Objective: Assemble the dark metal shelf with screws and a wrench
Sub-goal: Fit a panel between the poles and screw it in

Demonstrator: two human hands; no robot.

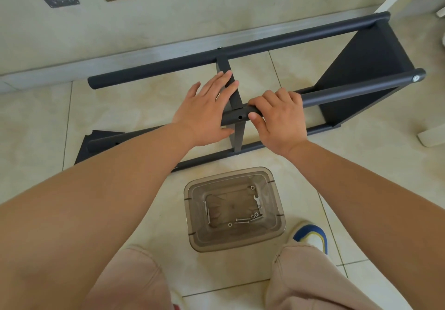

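Note:
The dark metal shelf point(284, 37) lies on its side on the tiled floor, its round posts running left to right. A dark panel point(366, 68) closes its right end and a narrow middle panel point(234, 97) stands between the posts. My right hand point(277, 119) grips the near upper post point(349, 93) just right of an empty screw hole point(240, 117). My left hand point(204, 109) rests with straight fingers against the middle panel, thumb under the post. Several screws point(242, 220), washers and a small wrench point(257, 199) lie in a clear plastic bin point(192, 203).
A wall with skirting board point(144, 52) runs behind the shelf. Another loose dark panel point(96, 143) lies flat at the left. White furniture legs point(431, 136) stand at the right. My knees and a blue and yellow slipper point(311, 236) are at the bottom.

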